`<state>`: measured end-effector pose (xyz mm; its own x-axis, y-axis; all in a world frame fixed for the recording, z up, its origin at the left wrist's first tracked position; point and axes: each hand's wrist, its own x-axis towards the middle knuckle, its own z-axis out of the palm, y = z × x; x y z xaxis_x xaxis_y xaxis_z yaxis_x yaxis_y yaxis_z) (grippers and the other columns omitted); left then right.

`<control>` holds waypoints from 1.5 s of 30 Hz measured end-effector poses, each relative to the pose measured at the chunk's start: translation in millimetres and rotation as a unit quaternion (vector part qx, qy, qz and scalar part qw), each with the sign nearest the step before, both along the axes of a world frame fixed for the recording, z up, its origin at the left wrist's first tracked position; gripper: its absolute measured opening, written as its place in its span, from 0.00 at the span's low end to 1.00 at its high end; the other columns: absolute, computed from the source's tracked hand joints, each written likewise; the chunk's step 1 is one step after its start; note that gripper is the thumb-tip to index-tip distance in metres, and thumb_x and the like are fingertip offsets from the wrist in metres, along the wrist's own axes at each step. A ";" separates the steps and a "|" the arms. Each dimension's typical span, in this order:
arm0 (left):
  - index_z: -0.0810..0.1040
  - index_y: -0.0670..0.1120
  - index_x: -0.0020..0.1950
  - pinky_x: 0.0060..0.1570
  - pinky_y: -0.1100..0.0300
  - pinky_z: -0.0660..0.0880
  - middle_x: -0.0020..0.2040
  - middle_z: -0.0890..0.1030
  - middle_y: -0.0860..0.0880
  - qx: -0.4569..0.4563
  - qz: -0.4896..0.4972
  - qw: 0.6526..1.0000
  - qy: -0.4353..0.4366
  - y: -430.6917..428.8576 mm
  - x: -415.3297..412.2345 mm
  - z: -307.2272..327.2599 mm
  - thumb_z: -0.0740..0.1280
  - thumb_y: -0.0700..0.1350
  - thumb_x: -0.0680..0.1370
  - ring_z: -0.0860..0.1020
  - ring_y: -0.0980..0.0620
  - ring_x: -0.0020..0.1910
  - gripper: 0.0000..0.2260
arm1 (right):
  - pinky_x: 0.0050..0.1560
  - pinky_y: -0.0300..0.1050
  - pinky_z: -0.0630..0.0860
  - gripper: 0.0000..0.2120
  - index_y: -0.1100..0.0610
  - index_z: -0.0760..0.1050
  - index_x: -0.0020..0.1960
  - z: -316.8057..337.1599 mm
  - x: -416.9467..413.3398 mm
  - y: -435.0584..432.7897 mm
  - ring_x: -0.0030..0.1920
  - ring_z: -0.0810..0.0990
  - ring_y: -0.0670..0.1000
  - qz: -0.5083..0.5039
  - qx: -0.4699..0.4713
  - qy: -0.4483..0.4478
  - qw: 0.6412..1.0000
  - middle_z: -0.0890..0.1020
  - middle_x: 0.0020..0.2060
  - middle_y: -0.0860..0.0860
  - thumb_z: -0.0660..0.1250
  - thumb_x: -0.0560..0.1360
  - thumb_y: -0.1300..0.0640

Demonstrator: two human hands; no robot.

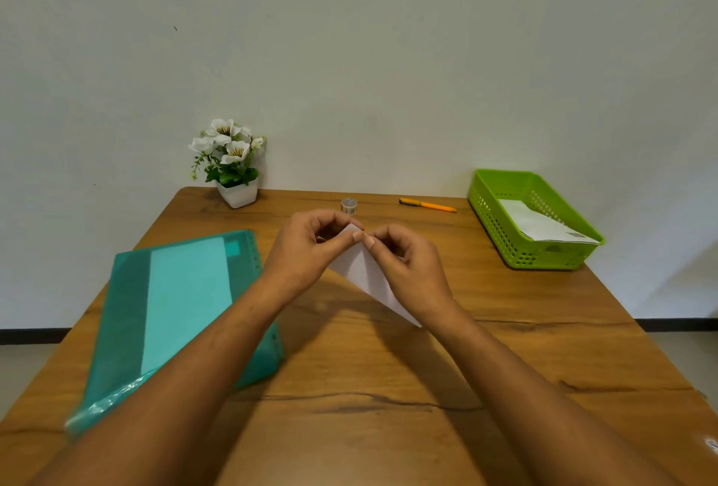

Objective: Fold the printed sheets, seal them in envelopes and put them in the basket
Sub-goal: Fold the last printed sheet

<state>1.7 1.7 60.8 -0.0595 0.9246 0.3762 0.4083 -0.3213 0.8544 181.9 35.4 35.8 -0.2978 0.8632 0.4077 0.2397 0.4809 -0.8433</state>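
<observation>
A folded white sheet is held above the middle of the wooden table, tilted, its lower corner pointing toward the near right. My left hand pinches its top edge with thumb and fingers. My right hand pinches the same edge right beside it, thumbs almost touching. The hands hide much of the sheet. A green plastic basket stands at the far right of the table with a white envelope lying in it. A teal plastic folder with white sheets inside lies on the left, partly under my left forearm.
A small roll of tape and an orange pen lie near the table's far edge. A white pot of white flowers stands at the far left corner. A pale wall rises behind the table.
</observation>
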 end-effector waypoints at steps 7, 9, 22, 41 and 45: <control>0.87 0.51 0.53 0.48 0.44 0.79 0.48 0.86 0.54 0.032 0.008 0.999 -0.022 -3.4 2.9 4.9 0.69 0.47 0.82 0.83 0.52 0.49 0.06 | 0.45 0.51 0.79 0.05 0.51 0.84 0.52 8.2 -3.0 1.3 0.48 0.83 0.48 0.009 -0.008 0.017 1.000 0.85 0.46 0.44 0.69 0.82 0.53; 0.86 0.50 0.53 0.47 0.47 0.78 0.49 0.86 0.54 0.045 0.011 0.999 -0.014 -2.9 3.6 5.2 0.69 0.47 0.82 0.82 0.52 0.49 0.06 | 0.45 0.51 0.78 0.05 0.50 0.84 0.52 9.2 -1.3 1.3 0.48 0.83 0.48 0.015 -0.001 0.018 1.000 0.85 0.46 0.44 0.69 0.82 0.54; 0.86 0.52 0.48 0.45 0.54 0.74 0.46 0.86 0.53 0.070 0.057 0.992 -0.092 1.7 -8.1 17.3 0.69 0.46 0.82 0.80 0.53 0.47 0.06 | 0.44 0.50 0.76 0.06 0.53 0.83 0.46 1.2 19.6 15.3 0.44 0.82 0.50 0.003 -0.001 0.012 1.000 0.85 0.42 0.45 0.69 0.81 0.56; 0.83 0.49 0.59 0.50 0.53 0.80 0.52 0.83 0.51 0.025 0.208 0.976 -0.050 8.0 -38.2 -9.9 0.69 0.46 0.82 0.80 0.55 0.51 0.07 | 0.40 0.38 0.74 0.08 0.57 0.81 0.38 16.6 53.5 34.2 0.37 0.77 0.46 -0.050 -0.085 0.193 0.976 0.82 0.34 0.49 0.75 0.76 0.62; 0.78 0.52 0.69 0.63 0.56 0.69 0.64 0.78 0.51 0.077 0.207 0.958 0.184 10.5 -26.1 -3.6 0.69 0.51 0.80 0.71 0.52 0.66 0.17 | 0.39 0.40 0.72 0.08 0.54 0.82 0.39 35.0 49.0 36.4 0.37 0.77 0.44 -0.035 0.000 0.096 0.995 0.83 0.35 0.48 0.76 0.77 0.57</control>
